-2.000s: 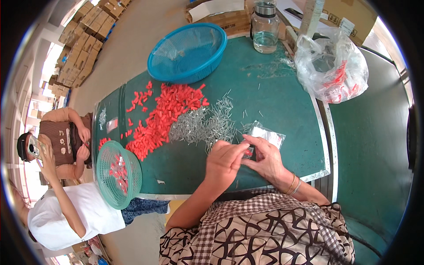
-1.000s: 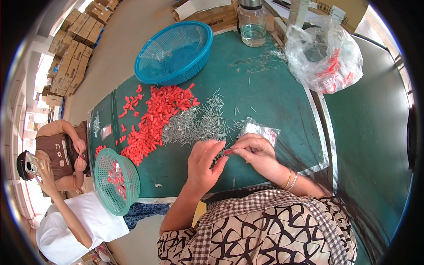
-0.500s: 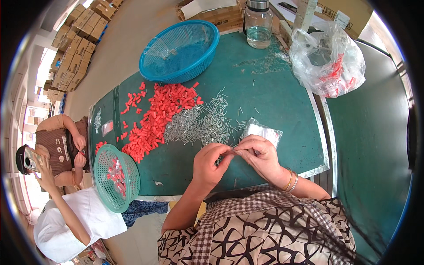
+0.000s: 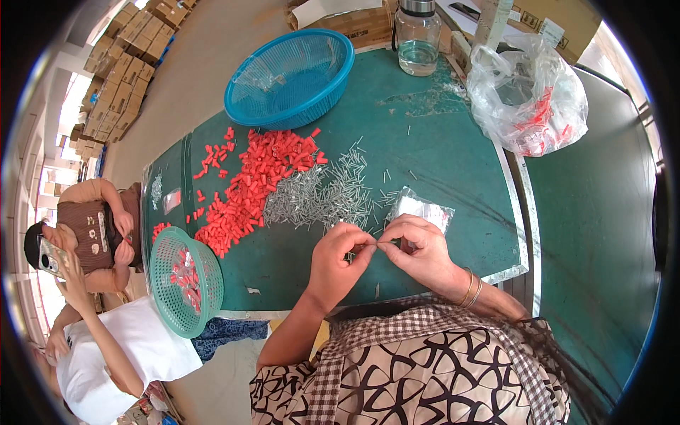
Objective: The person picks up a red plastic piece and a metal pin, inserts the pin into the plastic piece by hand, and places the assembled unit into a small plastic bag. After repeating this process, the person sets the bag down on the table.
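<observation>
A second ago we had a small red piece showing at our right hand (image 4: 425,258), with our left hand (image 4: 336,263) spread beside it; now the fingertips of both meet and the piece is hidden. Each grip is pinched together at the tips, though we cannot tell what lies between them. We judge this to be close, two-handed handling. On the worktop (image 4: 460,170), red plugs (image 4: 244,195) lie far left, screws (image 4: 315,202) beside them, a small clear bag (image 4: 425,208) just beyond our right hand.

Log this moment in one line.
left hand: fingertips pinched; right hand: fingertips pinched, beside left's; held item: too hidden to tell; ahead: metal pins, red plugs; nearby: clear packet
</observation>
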A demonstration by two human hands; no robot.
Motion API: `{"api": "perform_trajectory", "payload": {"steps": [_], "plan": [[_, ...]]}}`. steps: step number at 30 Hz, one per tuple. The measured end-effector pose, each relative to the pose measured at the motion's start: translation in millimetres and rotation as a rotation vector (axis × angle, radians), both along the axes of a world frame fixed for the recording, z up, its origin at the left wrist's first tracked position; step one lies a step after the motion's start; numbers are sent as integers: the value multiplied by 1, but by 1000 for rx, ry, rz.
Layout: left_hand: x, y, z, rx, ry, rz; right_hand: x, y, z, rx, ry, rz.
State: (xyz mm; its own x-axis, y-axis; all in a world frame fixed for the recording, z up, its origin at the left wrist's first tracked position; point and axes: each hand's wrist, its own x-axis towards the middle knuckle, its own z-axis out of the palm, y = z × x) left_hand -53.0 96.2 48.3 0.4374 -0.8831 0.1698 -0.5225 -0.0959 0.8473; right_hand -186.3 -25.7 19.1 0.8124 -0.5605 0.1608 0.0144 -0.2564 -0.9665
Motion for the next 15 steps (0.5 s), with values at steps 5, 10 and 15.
{"api": "perform_trajectory", "payload": {"steps": [5,10,15], "plan": [[-1,1,-3,-8,42,12,-2,-1,1,3,-56,4],[2,-1,-3,16,55,-10,-3,2,-6,9,-77,-29],[5,7,-4,45,122,12,-1,4,2,48,-34,-21]]}}
